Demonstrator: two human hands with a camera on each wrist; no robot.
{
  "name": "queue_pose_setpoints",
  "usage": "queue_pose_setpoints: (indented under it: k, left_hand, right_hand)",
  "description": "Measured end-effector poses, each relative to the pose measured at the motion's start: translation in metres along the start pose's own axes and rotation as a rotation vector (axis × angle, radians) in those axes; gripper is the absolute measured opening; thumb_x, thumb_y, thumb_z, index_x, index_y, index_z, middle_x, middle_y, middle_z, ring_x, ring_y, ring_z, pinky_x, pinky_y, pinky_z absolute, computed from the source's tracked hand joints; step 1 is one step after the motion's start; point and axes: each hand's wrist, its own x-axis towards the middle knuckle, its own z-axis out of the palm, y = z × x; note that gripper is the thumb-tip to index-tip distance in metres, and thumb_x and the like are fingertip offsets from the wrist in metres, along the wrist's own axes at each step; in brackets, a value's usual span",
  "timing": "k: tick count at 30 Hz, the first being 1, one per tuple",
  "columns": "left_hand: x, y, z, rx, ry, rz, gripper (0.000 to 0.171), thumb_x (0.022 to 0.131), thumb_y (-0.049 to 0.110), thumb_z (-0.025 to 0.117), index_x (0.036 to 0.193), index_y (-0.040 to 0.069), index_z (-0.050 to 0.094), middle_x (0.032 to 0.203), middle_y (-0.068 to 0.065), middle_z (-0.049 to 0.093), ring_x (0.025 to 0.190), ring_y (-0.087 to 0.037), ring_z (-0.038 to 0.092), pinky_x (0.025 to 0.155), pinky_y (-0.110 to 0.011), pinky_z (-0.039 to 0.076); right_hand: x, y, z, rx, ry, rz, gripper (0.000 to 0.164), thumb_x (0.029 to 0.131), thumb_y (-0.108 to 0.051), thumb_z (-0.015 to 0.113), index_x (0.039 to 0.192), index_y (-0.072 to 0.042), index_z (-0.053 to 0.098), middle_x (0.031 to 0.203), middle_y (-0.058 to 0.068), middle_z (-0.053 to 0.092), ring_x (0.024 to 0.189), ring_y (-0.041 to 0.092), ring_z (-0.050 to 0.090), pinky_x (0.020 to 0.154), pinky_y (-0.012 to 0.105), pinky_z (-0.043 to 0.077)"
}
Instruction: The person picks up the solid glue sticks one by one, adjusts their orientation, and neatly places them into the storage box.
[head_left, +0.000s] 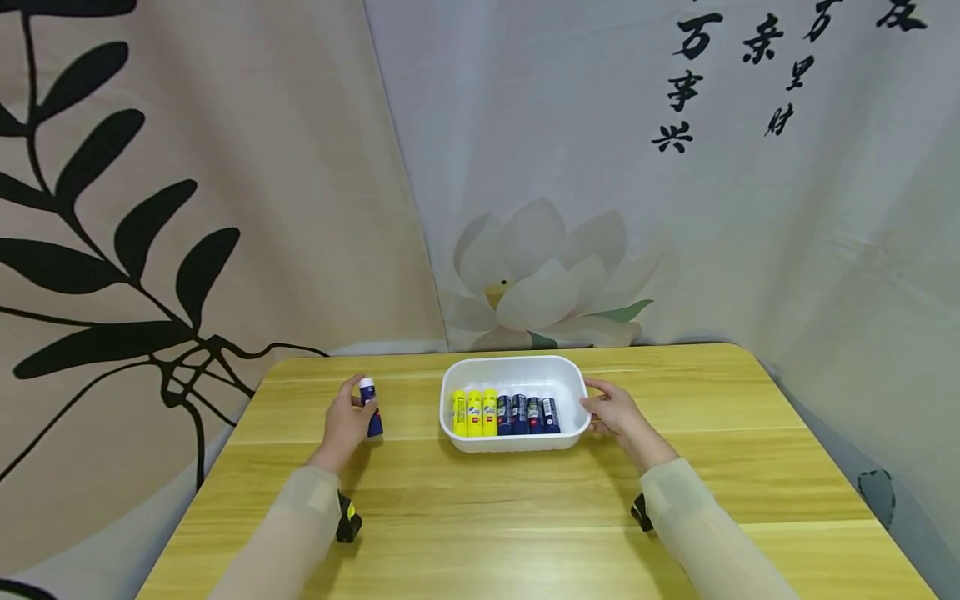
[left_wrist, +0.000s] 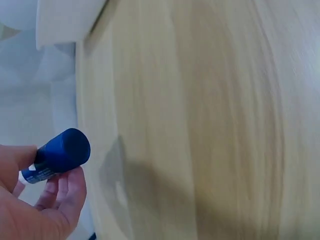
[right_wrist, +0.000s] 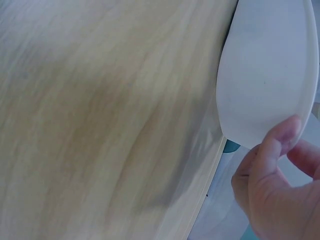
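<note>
My left hand (head_left: 347,423) pinches a dark blue glue stick (head_left: 371,408) with a white end, held above the table to the left of the tray. In the left wrist view the blue end of that glue stick (left_wrist: 70,150) points toward the camera, between thumb and fingers. My right hand (head_left: 617,413) grips the right rim of a white plastic tray (head_left: 514,363). The right wrist view shows thumb and fingers pinching the edge of the tray (right_wrist: 267,65). Inside, along the near side, lie 3 yellow glue sticks (head_left: 475,413) and several dark blue ones (head_left: 520,415) in a row.
A wooden table (head_left: 480,525) carries the tray near its far edge. Behind it hangs a pale cloth (head_left: 562,167) printed with leaves, a lotus and black characters. A black strap device (head_left: 348,518) sits on the left wrist, another (head_left: 642,512) on the right.
</note>
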Motion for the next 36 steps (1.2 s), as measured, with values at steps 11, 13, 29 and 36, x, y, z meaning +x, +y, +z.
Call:
queue_pose_setpoints:
  k: [11,13,29,36]
  left_hand:
    - [-0.009,0.047,0.015,-0.206,0.040,0.011,0.055,0.095,0.015,0.056,0.143,0.013,0.029,0.110,-0.024,0.053,0.099,-0.038,0.062,0.069,-0.035,0.055]
    - [-0.009,0.056,0.021,-0.224,0.069,0.043,0.054,0.094,0.014,0.057,0.141,0.012,0.031,0.109,-0.022,0.053,0.096,-0.036,0.062,0.068,-0.035,0.055]
    - [-0.037,0.122,0.091,-0.285,0.044,0.299,0.048,0.093,0.015,0.059,0.132,0.018,0.030,0.111,-0.009,0.048,0.095,-0.021,0.051,0.075,-0.031,0.053]
    - [-0.045,0.145,0.139,-0.248,-0.054,0.282,0.048,0.090,0.017,0.064,0.131,0.020,0.037,0.103,-0.006,0.053,0.088,-0.016,0.053,0.077,-0.028,0.050]
  right_hand:
    - [0.000,0.001,0.001,0.006,-0.004,0.003,0.049,0.095,-0.009,0.054,0.142,-0.012,0.042,0.105,0.016,0.050,0.075,0.020,0.060,0.065,0.029,0.053]
    - [0.000,0.001,0.001,0.011,-0.004,-0.001,0.049,0.095,-0.009,0.055,0.142,-0.012,0.042,0.103,0.014,0.050,0.075,0.020,0.060,0.066,0.030,0.054]
    - [0.002,0.003,-0.001,0.030,-0.001,0.007,0.051,0.095,-0.008,0.054,0.143,-0.013,0.041,0.103,0.014,0.050,0.077,0.020,0.059,0.063,0.026,0.052]
    - [0.002,0.003,-0.002,0.028,-0.006,0.002,0.050,0.095,-0.010,0.055,0.143,-0.013,0.042,0.104,0.015,0.051,0.077,0.019,0.060,0.063,0.026,0.052]
